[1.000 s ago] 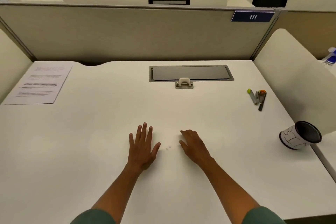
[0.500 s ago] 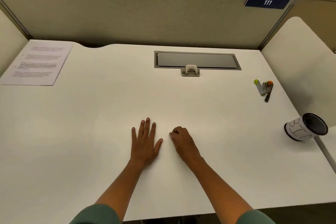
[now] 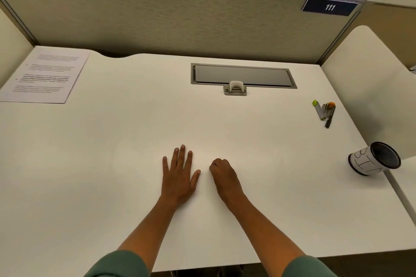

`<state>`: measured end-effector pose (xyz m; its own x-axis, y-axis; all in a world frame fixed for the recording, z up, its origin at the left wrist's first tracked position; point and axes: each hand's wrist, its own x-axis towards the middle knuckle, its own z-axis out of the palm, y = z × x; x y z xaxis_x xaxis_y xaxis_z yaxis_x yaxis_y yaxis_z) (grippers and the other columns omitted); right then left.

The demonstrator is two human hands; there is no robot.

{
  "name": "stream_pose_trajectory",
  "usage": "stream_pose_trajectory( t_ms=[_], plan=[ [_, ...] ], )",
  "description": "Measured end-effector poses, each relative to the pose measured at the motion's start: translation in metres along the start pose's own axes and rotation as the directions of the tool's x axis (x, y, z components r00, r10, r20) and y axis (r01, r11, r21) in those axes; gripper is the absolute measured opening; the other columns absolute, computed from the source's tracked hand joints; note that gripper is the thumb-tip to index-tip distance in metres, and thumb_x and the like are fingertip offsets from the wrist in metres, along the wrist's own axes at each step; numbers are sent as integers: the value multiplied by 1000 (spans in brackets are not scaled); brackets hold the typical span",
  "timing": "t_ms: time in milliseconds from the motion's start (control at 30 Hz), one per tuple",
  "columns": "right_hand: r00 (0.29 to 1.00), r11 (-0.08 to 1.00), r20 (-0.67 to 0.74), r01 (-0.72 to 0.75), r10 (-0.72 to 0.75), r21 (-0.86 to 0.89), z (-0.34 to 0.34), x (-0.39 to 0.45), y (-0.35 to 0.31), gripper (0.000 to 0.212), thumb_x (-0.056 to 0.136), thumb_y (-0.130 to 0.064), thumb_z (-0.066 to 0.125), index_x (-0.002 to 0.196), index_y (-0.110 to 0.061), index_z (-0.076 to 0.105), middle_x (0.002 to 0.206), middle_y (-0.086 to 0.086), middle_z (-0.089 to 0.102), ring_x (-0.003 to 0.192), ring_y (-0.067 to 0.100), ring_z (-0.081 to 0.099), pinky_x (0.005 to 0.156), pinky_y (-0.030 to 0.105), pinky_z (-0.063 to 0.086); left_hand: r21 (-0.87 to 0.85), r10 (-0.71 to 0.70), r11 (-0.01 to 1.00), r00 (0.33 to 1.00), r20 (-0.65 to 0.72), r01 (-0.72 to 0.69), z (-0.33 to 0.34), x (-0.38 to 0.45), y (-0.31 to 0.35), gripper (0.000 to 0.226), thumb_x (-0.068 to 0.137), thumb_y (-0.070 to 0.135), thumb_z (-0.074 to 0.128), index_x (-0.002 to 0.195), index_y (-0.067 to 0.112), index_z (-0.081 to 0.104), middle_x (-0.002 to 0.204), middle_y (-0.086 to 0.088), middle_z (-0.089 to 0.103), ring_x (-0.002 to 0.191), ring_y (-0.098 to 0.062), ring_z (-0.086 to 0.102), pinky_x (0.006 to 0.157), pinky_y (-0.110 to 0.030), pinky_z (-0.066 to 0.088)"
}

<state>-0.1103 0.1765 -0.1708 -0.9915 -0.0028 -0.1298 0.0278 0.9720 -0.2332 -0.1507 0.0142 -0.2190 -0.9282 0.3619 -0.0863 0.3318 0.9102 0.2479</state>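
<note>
My left hand [image 3: 179,177] lies flat on the white desk [image 3: 112,153] with its fingers straight and slightly spread. My right hand [image 3: 225,177] sits just to its right, knuckles up, fingers curled under against the desk top. Nothing shows between or under those fingers. A narrow strip of bare desk separates the two hands. Green sleeves cover both upper arms at the bottom edge.
A printed sheet [image 3: 45,74] lies at the far left. A grey cable hatch [image 3: 243,75] is set into the desk at the back. Small stationery items [image 3: 325,111] lie at the right, and a mesh pen cup [image 3: 373,159] lies tipped on its side by the right divider [image 3: 371,85].
My right hand has slid left and curled its fingers over the spot where a few tiny white bits lay; those bits are no longer visible. My left hand stays flat. The view has tilted down.
</note>
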Motion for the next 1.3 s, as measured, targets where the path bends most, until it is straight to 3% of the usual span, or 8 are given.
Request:
stream_pose_trajectory(
  t_ms=[567,733,800,900,967,1067,1167,1300],
  plan=[
    [996,997,-52,72,-74,-41,5,12,4,27,82,13,43,96,-6,57,100,11,58,93,27,53,69,35,42,-58,1,998,1000,13,-1,-4,2,-1,65,99,52,23,155,20,13,164,-3,-4,152,-22,-3,121,-53,-1],
    [988,959,-81,-105,130,264,1,21,15,19,84,-2,52,94,-6,68,95,6,67,90,22,59,75,28,45,-55,5,998,1000,-9,-6,-10,5,1,69,96,53,12,155,18,11,164,-3,-4,152,-19,-6,122,-50,-3],
    [926,801,-103,-253,362,543,-6,22,23,14,79,-3,63,87,-7,73,87,3,72,82,15,63,70,16,44,-47,5,999,1000,-25,-6,-12,9,3,64,100,49,21,156,19,9,164,-2,-6,151,-18,-8,122,-50,-3],
    [778,390,52,-370,626,843,-18,23,42,13,74,-3,71,77,-14,75,77,-2,74,74,13,67,64,10,45,-34,19,999,999,-39,-21,-19,18,9,64,100,48,19,155,18,9,164,-2,-5,151,-18,-9,122,-50,-2],
    [707,69,203,-336,678,939,-26,24,55,13,75,0,71,79,-11,75,78,2,74,71,15,68,68,19,51,-44,36,998,998,-50,-38,-23,24,16,66,98,50,15,155,18,9,164,-2,-5,151,-18,-9,121,-49,-3],
    [709,-399,367,-131,602,908,-44,23,71,11,78,9,71,87,3,70,81,11,70,72,19,66,71,24,57,-48,71,996,995,-63,-75,-27,36,31,63,101,46,23,155,18,8,164,-2,-5,151,-18,-9,121,-49,-3],
    [743,-637,426,1,516,771,-62,20,83,11,76,12,71,83,4,69,79,12,71,72,18,69,68,24,59,-40,113,993,992,-57,-115,-30,49,50,63,102,45,26,156,18,6,164,-2,-7,151,-18,-11,121,-48,-5],
    [794,-783,435,81,424,616,-84,16,102,14,77,11,71,90,5,68,84,14,70,80,21,68,74,26,60,-27,190,981,980,-52,-192,-36,68,87,65,101,47,23,156,20,0,163,-1,-12,150,-18,-14,121,-48,-6]
  ],
)
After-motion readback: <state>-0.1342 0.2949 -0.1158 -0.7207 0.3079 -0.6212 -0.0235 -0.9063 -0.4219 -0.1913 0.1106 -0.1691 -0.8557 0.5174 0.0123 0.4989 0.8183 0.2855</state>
